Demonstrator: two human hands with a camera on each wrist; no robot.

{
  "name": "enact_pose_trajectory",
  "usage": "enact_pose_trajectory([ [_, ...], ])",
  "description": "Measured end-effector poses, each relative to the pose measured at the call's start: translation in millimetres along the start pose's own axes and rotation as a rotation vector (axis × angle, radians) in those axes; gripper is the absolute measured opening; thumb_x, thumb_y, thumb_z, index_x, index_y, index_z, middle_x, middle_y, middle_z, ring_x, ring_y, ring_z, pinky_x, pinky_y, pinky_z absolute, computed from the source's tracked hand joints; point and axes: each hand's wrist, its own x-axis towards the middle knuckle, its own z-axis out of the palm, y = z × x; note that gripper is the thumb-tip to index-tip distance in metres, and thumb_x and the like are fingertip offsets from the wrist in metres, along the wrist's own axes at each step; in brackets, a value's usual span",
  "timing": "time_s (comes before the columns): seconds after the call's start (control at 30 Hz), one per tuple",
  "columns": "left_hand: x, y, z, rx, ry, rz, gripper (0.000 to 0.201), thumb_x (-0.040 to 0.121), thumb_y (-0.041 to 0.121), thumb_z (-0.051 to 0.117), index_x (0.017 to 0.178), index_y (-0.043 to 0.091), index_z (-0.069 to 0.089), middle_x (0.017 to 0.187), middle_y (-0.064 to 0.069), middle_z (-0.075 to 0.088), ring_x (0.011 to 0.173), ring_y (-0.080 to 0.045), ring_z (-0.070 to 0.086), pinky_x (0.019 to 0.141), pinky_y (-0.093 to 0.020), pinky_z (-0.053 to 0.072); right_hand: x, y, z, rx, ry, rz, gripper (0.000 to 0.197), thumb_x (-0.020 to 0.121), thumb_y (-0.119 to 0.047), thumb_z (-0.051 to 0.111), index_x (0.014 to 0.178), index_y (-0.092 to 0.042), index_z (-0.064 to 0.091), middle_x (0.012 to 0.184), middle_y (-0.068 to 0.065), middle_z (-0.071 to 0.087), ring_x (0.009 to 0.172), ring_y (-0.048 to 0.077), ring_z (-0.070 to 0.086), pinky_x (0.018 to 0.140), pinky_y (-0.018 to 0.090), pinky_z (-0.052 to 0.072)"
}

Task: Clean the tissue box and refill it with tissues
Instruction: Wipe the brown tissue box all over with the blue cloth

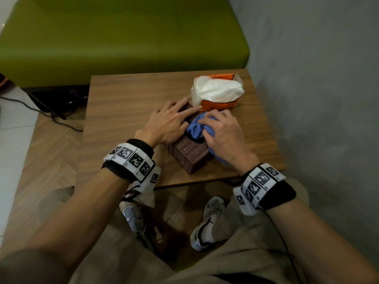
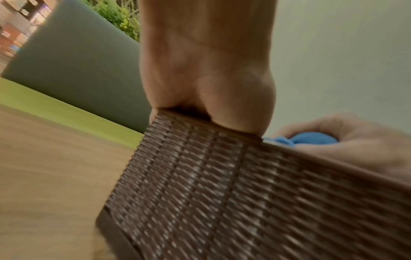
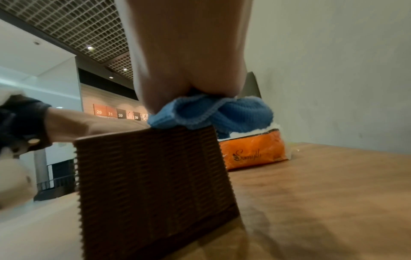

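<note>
while flat left fingers point(image 1: 184, 108) steady the brown woven tissue box point(image 1: 189, 154), right fingers point(image 1: 213, 119) bunch blue cloth point(image 1: 195, 129).

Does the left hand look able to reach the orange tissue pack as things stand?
Probably yes: the left hand lies flat on the brown tissue box, fingertips already near the orange tissue pack, nothing between them.

The tissue box point(image 1: 189, 152) is coloured dark brown, with a woven basket pattern. The cloth point(image 1: 198, 128) is blue, and the tissue pack point(image 1: 220, 104) is orange with white tissues point(image 1: 217, 89). The table point(image 1: 123, 111) is brown wood-grained, the seat point(image 1: 123, 37) green.
</note>
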Motion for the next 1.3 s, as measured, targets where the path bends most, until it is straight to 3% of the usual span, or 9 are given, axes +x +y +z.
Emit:
enact_pose_trajectory([
  [0.23, 0.9, -4.7, 1.7, -0.067, 0.062, -0.045, 0.045, 0.097, 0.044, 0.040, 0.141, 0.047, 0.028, 0.150, 0.007, 0.025, 0.121, -0.030, 0.046, 0.071, -0.041, 0.039, -35.5, 12.8, 0.1, 0.119, 0.089, -0.030, 0.020, 0.087, -0.021, 0.059, 0.099, -0.009, 0.069, 0.104, 0.004, 0.061, 0.093, 0.020, 0.049, 0.081, 0.035, 0.047],
  [0.33, 1.4, -1.4, 2.5, -0.073, 0.072, -0.073, 0.044, 0.096, 0.043, 0.039, 0.139, 0.045, 0.029, 0.149, 0.005, 0.026, 0.121, -0.032, 0.045, 0.072, -0.042, 0.037, -41.2, 15.0, -3.2, 0.151, 0.032, -0.115, 0.015, 0.087, -0.020, 0.061, 0.094, -0.009, 0.069, 0.101, 0.005, 0.062, 0.093, 0.019, 0.049, 0.082, 0.030, 0.044],
  [0.47, 1.1, -1.0, 1.7, -0.116, 0.077, -0.119, 0.043, 0.096, 0.044, 0.038, 0.139, 0.041, 0.031, 0.145, 0.003, 0.028, 0.119, -0.032, 0.046, 0.076, -0.045, 0.041, -31.8, 18.3, -6.3, 0.161, 0.093, -0.084, 0.010, 0.084, -0.018, 0.062, 0.086, -0.009, 0.066, 0.094, 0.004, 0.060, 0.088, 0.020, 0.048, 0.077, 0.039, 0.046],
  [0.6, 1.4, 0.2, 1.2, -0.108, 0.093, -0.111, 0.042, 0.095, 0.041, 0.038, 0.137, 0.041, 0.033, 0.142, 0.002, 0.030, 0.117, -0.033, 0.045, 0.074, -0.045, 0.041, -36.6, -7.7, 7.6, 0.215, 0.006, -0.194, 0.012, 0.084, -0.023, 0.061, 0.083, -0.011, 0.064, 0.093, 0.004, 0.060, 0.090, 0.023, 0.050, 0.076, 0.040, 0.047],
  [0.77, 1.0, -0.6, 1.2, -0.124, 0.130, -0.182, 0.041, 0.095, 0.039, 0.037, 0.135, 0.034, 0.036, 0.135, -0.003, 0.034, 0.117, -0.031, 0.042, 0.072, -0.043, 0.040, -27.2, 0.5, 7.8, 0.194, 0.136, -0.044, 0.013, 0.083, -0.022, 0.061, 0.080, -0.010, 0.063, 0.089, 0.003, 0.059, 0.087, 0.022, 0.049, 0.072, 0.045, 0.047],
  [0.9, 0.1, 2.6, 2.5, -0.143, 0.149, -0.098, 0.036, 0.096, 0.034, 0.038, 0.130, 0.023, 0.040, 0.131, -0.004, 0.040, 0.118, -0.028, 0.044, 0.077, -0.042, 0.041, -33.2, -21.7, 14.2, 0.132, 0.019, -0.197, 0.014, 0.084, -0.026, 0.062, 0.083, -0.012, 0.064, 0.096, 0.003, 0.063, 0.092, 0.023, 0.051, 0.073, 0.038, 0.041],
  [1.0, -3.0, -3.4, 5.7, -0.205, 0.166, -0.073, 0.037, 0.096, 0.035, 0.038, 0.129, 0.019, 0.040, 0.126, -0.005, 0.044, 0.114, -0.028, 0.048, 0.084, -0.041, 0.041, -29.0, 0.6, 2.6, 0.092, 0.046, -0.155, 0.014, 0.084, -0.026, 0.062, 0.083, -0.013, 0.064, 0.096, 0.002, 0.064, 0.091, 0.024, 0.053, 0.072, 0.043, 0.044],
  [1.17, -5.3, -1.5, 6.0, -0.128, 0.038, -0.049, 0.054, 0.095, 0.059, 0.034, 0.142, 0.034, 0.032, 0.132, -0.008, 0.036, 0.121, -0.031, 0.039, 0.083, -0.046, 0.047, -22.9, -17.0, 2.7, 0.058, 0.004, -0.206, 0.018, 0.084, -0.029, 0.061, 0.088, -0.013, 0.067, 0.100, 0.002, 0.064, 0.094, 0.025, 0.053, 0.074, 0.039, 0.042],
  [1.3, -6.3, -1.5, 6.0, -0.166, 0.046, -0.102, 0.047, 0.096, 0.061, 0.031, 0.136, 0.038, 0.039, 0.134, -0.005, 0.036, 0.123, -0.030, 0.039, 0.083, -0.049, 0.048, -12.7, -30.3, 7.3, 0.089, -0.090, -0.241, 0.019, 0.086, -0.030, 0.061, 0.096, -0.016, 0.069, 0.105, -0.001, 0.063, 0.097, 0.021, 0.053, 0.077, 0.038, 0.041],
])
